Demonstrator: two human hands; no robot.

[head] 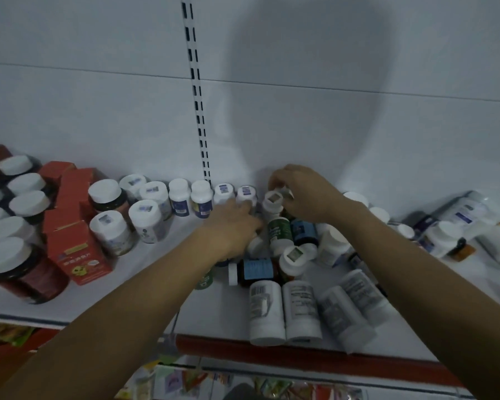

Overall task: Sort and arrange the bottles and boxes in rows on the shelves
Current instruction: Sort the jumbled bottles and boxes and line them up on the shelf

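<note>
At shelf (156, 284) back, right hand (300, 194) curls fingers round a white plastic bottle (273, 202); left hand (231, 226) rests on pile (300, 307), finger spread blurred, cannot tell.

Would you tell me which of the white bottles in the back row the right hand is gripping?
The white bottle at the row's right end: the right hand curls over its stickered cap; the others stand free of it.

Red boxes (75, 223) upright on shelf (145, 284). Left of boxes: dark jars (23, 267), white lids, rowed. Right of boxes: small white bottles (182, 200) upright, row at shelf rear; past them, stickered-cap bottle (273, 202) upright in right hand (303, 194) grip; farther right, large white bottles (283, 310) lying on sides, jumbled.
</note>
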